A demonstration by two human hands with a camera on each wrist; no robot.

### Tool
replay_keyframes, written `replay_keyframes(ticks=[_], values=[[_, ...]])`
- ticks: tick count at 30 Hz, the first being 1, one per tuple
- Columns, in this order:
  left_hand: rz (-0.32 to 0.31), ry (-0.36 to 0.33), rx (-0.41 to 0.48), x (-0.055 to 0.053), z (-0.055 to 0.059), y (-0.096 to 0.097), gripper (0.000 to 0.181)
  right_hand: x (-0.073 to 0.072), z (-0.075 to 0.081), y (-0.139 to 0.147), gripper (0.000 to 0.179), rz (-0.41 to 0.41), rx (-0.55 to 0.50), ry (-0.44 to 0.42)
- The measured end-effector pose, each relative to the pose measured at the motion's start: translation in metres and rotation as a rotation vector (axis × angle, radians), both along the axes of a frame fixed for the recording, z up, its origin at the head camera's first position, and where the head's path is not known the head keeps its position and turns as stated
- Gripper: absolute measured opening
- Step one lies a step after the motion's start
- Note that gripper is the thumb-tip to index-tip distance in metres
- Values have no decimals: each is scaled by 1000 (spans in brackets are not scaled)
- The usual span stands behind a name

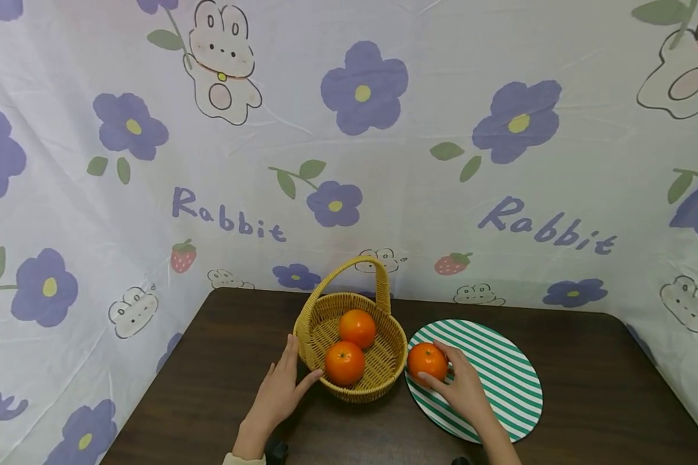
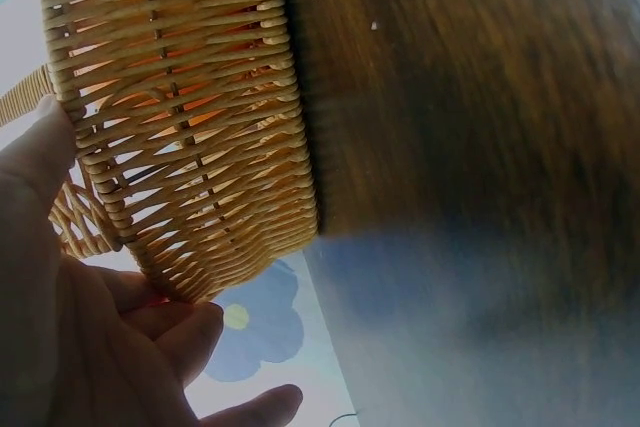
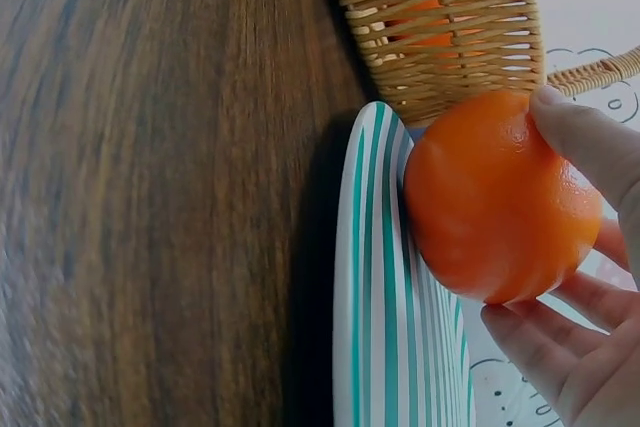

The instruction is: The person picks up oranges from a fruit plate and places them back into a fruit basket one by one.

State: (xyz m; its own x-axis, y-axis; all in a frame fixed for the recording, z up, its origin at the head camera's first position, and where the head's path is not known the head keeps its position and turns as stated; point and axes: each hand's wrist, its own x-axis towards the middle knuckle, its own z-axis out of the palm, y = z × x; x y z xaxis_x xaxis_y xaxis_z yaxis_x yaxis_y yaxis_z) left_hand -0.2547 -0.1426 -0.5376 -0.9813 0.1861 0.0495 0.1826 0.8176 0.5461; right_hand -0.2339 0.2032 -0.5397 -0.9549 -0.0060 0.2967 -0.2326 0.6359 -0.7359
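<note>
A yellow wicker basket (image 1: 384, 361) with a tall handle stands on the table, and two oranges (image 1: 344, 363) lie inside it. My left hand (image 1: 279, 391) rests on the basket's left side, fingers extended along the wall and thumb at the front rim. In the left wrist view the thumb (image 2: 45, 147) touches the rim. Right of the basket is a round plate (image 1: 500, 381) with green and white stripes. Over its left edge my right hand (image 1: 462, 384) holds another orange (image 1: 427, 363) between thumb and fingers. Whether that orange touches the plate I cannot tell.
The dark wooden table (image 1: 209, 381) carries the basket and plate close together. Behind it hangs a white cloth (image 1: 419, 194) printed with purple flowers and rabbits. The basket handle (image 1: 349, 265) arches above the fruit. A small dark object (image 1: 276, 451) shows by the left wrist.
</note>
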Motion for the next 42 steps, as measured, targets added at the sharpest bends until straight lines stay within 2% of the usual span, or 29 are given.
replay_keyframes(ticks=[10,18,25,32,42], values=[[-2,1,2,0,0,0,90,-1,6,-1,69,-15,-31,-26],[1,9,-10,-2,-3,-1,91,-5,16,1,70,-30,-28,34],[3,26,-18,-2,-4,-1,92,-7,23,2,71,-35,-39,4],[2,32,-22,-2,-4,0,92,-8,28,-1,71,-35,-28,57],[15,64,-37,-1,-4,-1,91,-11,40,-8,70,-9,-38,81]])
